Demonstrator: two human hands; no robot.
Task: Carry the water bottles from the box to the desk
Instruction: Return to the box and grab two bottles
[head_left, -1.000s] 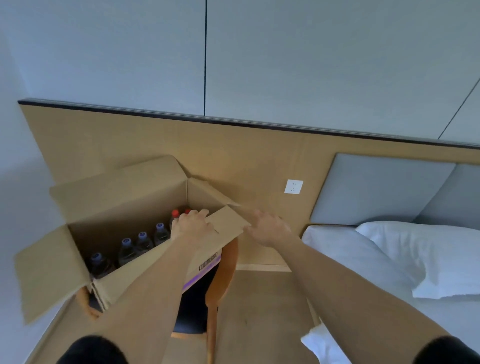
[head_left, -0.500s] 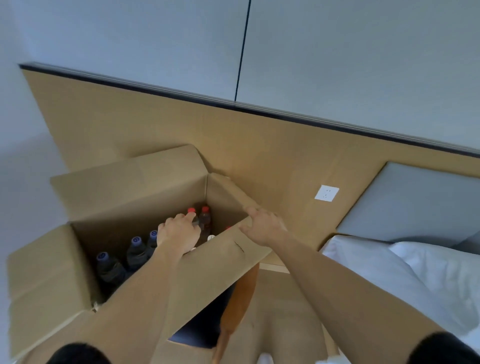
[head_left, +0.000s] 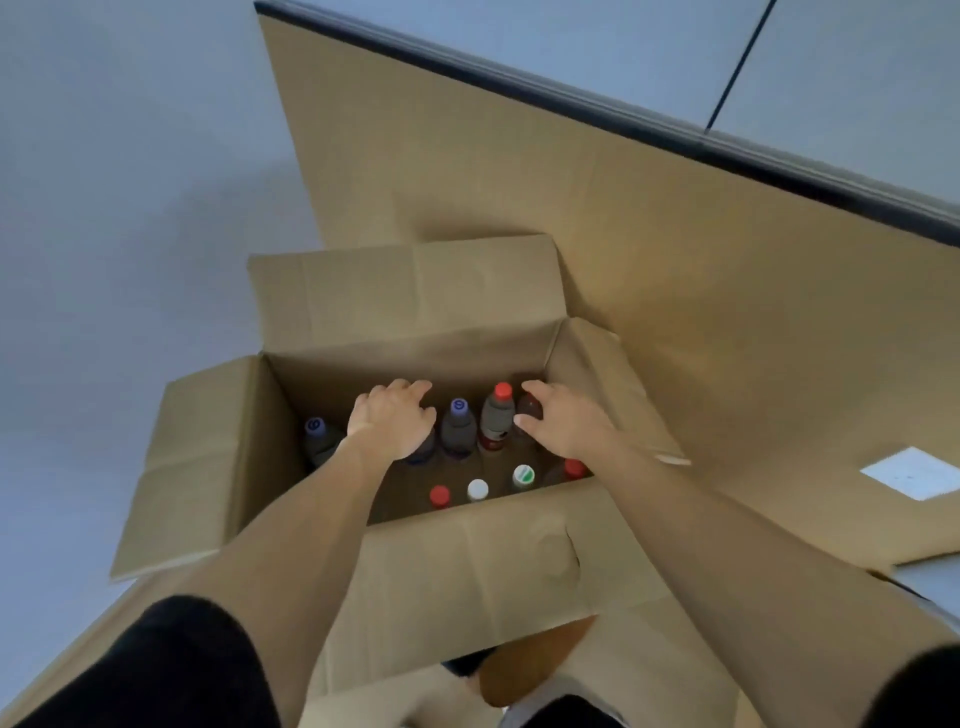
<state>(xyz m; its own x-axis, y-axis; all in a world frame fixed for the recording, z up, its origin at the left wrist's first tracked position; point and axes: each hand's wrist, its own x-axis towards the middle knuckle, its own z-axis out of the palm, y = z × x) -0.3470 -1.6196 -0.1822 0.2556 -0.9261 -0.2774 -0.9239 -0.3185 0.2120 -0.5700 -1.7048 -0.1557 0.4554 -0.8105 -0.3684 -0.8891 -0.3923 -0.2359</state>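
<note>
I look down into the open box (head_left: 467, 561), its four flaps folded outward. Both my hands are inside it, above the bottles standing along the far wall.

My left hand (head_left: 393, 420) is over a bottle in the far row, fingers curled downward around its top. The cap is hidden under the palm, so I cannot tell if the fingers really hold it or only rest on it.

My right hand (head_left: 566, 422) is at the far right corner of the box. Its thumb and fingers are bent around a dark bottle (head_left: 529, 410), touching its neck. It looks like a light grip, not yet a firm one.

Between the two hands stand a purple-cap bottle (head_left: 458, 427) and a red-cap bottle (head_left: 497, 418), upright and just beside each other. One more purple cap (head_left: 315, 426) shows near the far left corner. Along the near wall I see only caps: red (head_left: 439, 495), white (head_left: 477, 489), green-white (head_left: 523, 475), and another red (head_left: 574, 468) at the near right corner.

The box stands against a wood panel (head_left: 675, 291), which has a white socket (head_left: 911, 473) on it to the right.
</note>
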